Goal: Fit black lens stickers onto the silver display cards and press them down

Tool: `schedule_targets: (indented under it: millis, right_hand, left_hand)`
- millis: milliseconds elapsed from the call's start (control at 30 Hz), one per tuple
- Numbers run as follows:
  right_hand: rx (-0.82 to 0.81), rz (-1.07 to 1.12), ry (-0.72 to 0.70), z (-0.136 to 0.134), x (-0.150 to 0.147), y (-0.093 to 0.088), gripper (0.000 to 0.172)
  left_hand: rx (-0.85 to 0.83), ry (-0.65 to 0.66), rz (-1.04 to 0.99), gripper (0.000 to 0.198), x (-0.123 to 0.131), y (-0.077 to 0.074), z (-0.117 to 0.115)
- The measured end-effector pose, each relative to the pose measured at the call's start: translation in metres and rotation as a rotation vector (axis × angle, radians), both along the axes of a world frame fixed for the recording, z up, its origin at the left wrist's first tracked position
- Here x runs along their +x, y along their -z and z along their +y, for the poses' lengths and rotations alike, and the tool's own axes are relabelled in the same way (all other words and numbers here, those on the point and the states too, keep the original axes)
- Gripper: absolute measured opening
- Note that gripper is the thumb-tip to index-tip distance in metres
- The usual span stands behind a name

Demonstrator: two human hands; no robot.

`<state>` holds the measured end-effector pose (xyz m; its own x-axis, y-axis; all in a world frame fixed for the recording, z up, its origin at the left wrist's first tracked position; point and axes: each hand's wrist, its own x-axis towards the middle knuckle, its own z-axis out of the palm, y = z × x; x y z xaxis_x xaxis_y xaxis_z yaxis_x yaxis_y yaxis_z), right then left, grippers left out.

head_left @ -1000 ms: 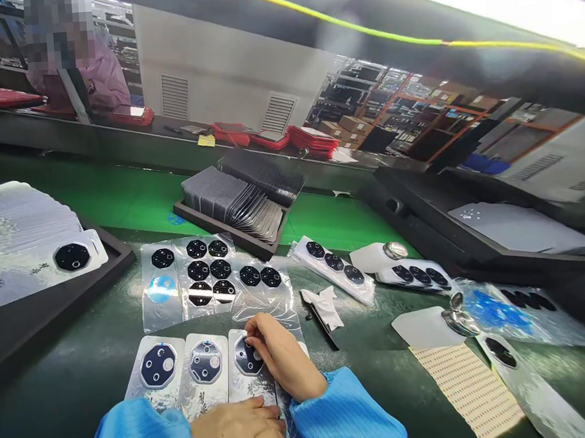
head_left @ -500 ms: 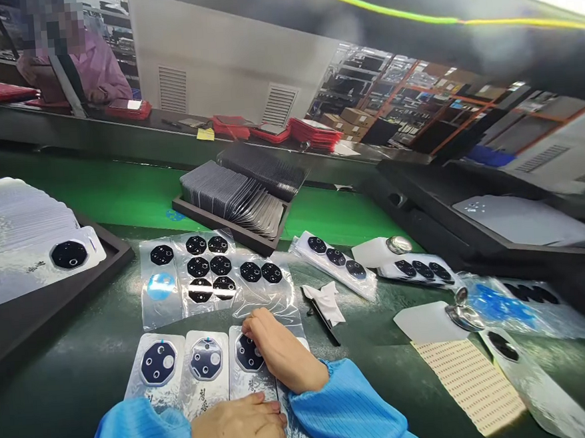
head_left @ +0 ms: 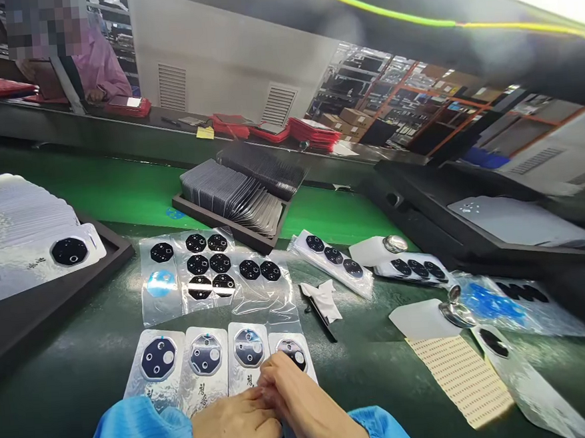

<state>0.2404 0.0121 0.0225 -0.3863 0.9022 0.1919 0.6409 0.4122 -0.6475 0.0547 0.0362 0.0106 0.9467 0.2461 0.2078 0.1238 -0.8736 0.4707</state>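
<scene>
Four silvery phone back panels, such as the leftmost panel (head_left: 151, 389), lie side by side, each with a dark octagonal camera piece. My left hand (head_left: 237, 426) rests across the lower part of the third panel (head_left: 241, 376), fingers stretched out to the right. Against its fingertips, my right hand (head_left: 308, 405) has its fingers curled and pressed together. Whatever is between them is hidden. The fourth panel (head_left: 276, 343) is partly covered by my right hand. A bit of blue shows beneath my left hand.
Behind the panels, clear film sheets (head_left: 161, 308) carry black octagons. A tray (head_left: 197, 215) holds many thin dark plates. Panels fill a left tray (head_left: 53, 316). To the right lie tweezers with white tissue (head_left: 323, 300), a beige label sheet (head_left: 458, 374) and a metal-capped bottle (head_left: 456, 311).
My right hand has moved down and right from the third panel's camera piece to my left fingertips. The third octagon is now uncovered, and the fourth panel's octagon shows.
</scene>
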Motion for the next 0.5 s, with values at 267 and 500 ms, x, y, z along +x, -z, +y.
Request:
schedule_targets:
  millis: [267,500]
  right_hand:
    - [-0.155,0.031,0.157,0.044,0.01,-0.008,0.027]
    - [-0.222,-0.009,0.068,0.064,0.002,-0.004,0.031]
  left_hand:
    - [0.037,0.004,0.002,0.032,-0.007,0.011,-0.001]
    - [-0.093,0.071,0.088,0.037,-0.006,0.009,0.002]
